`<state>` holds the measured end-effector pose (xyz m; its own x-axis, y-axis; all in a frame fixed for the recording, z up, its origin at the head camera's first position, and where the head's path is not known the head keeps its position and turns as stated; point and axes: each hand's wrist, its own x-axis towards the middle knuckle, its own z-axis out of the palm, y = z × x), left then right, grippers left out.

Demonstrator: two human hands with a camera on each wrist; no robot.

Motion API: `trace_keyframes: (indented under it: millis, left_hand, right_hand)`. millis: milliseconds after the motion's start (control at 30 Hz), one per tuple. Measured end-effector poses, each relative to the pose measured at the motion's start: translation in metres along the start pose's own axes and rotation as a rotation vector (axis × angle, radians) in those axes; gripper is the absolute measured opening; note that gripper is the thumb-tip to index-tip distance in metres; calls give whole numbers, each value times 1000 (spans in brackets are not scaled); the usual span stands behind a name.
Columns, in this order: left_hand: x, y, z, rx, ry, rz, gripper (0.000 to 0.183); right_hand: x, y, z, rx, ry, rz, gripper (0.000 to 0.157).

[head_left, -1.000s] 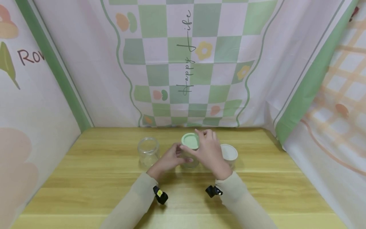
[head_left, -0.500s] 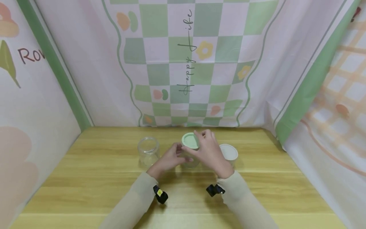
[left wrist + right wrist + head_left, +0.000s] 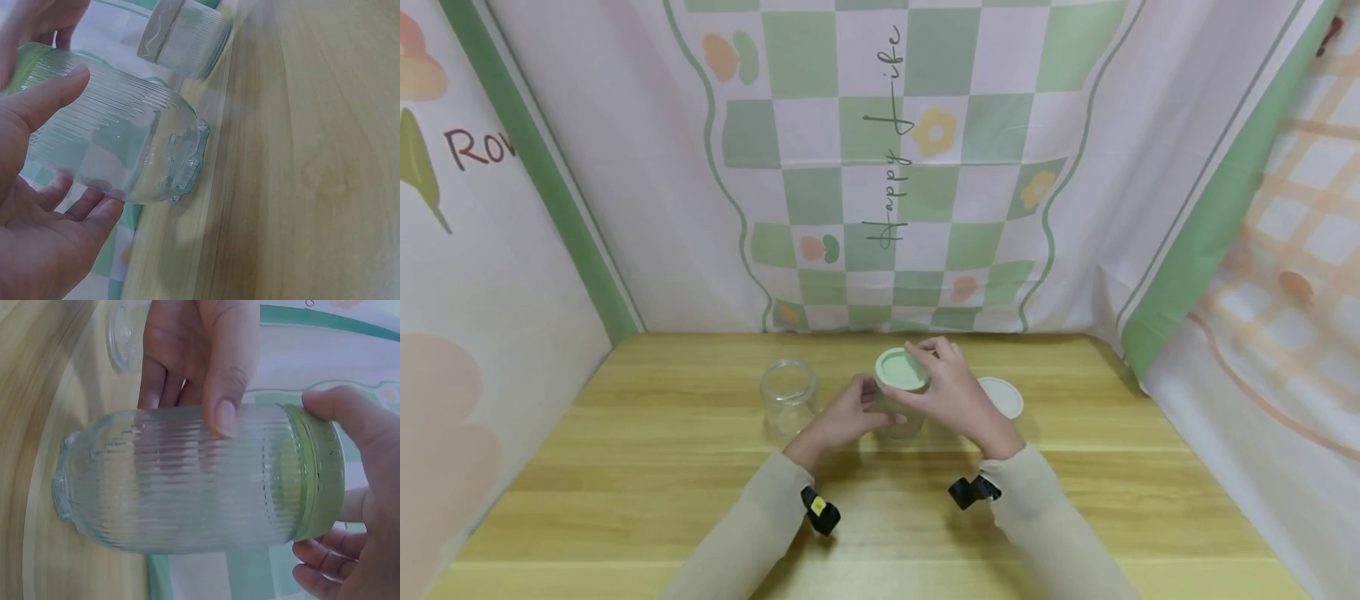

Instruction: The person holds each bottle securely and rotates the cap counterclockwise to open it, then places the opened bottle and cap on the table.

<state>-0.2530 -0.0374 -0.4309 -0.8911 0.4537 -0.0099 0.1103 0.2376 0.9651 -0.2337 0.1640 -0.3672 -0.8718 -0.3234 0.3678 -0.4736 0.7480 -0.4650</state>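
The left hand [image 3: 844, 417] gripped a glass jar [image 3: 244, 487], the right hand [image 3: 953, 393] its green lid [image 3: 899, 370]; at three o'clock stood another jar [image 3: 1004, 398], apparently white-lidded.

Near the table's [image 3: 625, 483] far edge, the left hand [image 3: 844, 417] holds a jar [image 3: 906, 428] while the right hand [image 3: 953, 393] grips its green lid [image 3: 898, 369], beside an open jar [image 3: 789, 404].

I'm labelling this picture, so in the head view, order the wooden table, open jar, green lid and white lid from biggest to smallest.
1. Wooden table
2. Open jar
3. Green lid and white lid: too alike to rank; the white one is partly hidden.
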Motion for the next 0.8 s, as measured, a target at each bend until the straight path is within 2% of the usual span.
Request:
trace_keyframes:
  millis: [200, 467, 800]
  left_hand:
    - [0, 1, 0, -21, -8, 13, 89]
    - [0, 0, 0, -34, -11, 31, 83]
    - [2, -1, 1, -29, -7, 32, 81]
  right_hand:
    - [2, 10, -4, 136, -94, 9, 82]
    - [5, 22, -13, 225, -217, -62, 75]
    - [5, 23, -14, 263, -250, -92, 77]
